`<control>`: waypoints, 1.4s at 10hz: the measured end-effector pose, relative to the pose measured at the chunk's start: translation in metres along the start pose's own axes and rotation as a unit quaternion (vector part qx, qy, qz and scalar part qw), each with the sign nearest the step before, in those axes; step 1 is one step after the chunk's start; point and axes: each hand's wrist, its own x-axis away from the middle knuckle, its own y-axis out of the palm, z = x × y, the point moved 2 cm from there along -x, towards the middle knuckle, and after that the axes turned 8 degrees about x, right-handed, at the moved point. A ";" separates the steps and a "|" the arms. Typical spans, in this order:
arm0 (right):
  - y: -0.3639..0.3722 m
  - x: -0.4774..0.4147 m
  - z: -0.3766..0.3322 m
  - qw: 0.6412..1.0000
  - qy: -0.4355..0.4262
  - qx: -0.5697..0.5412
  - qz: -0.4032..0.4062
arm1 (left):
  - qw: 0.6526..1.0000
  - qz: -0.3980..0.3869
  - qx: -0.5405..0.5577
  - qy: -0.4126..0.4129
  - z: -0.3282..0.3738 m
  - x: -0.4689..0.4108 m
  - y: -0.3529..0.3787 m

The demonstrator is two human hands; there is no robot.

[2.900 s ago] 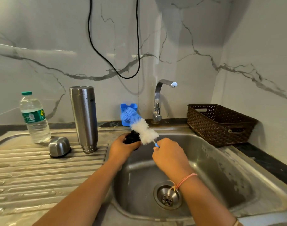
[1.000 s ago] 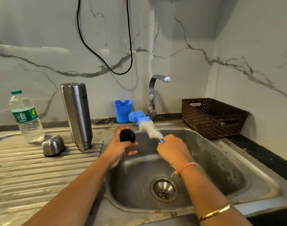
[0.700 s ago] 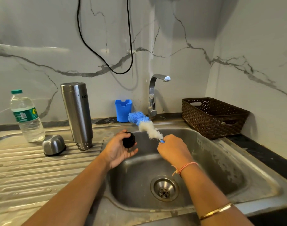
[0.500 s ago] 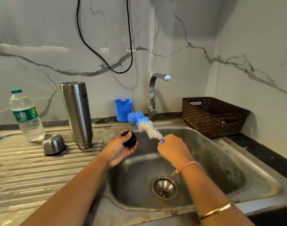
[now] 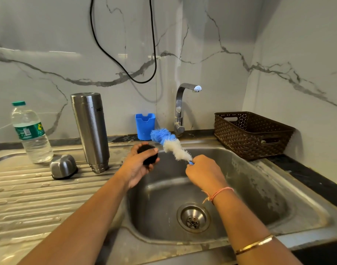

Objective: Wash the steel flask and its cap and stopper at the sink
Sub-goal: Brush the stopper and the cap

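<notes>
Clearly, your left hand (image 5: 138,168) cupped the black stopper (image 5: 147,154) just left of frame centre, over the sink (image 5: 259,190), fingers curled round it; your right hand (image 5: 204,172) gripped the bottle brush (image 5: 170,143). Small, light, probably wet and slippery, the stopper wanted holding round its rim.

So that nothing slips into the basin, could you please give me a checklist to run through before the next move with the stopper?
1. Grip of the left hand on the black stopper, fingers curled round it: ok.
2. Grip of the right hand on the bottle brush handle: ok.
3. The stopper held above the sink: ok.
4. Water running from the tap: not ok, none visible.
5. The steel flask and cap parked on the drainboard: ok.
6. The stopper scrubbed clean: cannot tell.
</notes>
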 end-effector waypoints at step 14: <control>0.001 -0.014 0.020 0.999 0.024 0.011 0.021 | 0.739 0.012 -0.645 0.195 0.011 0.030 -0.002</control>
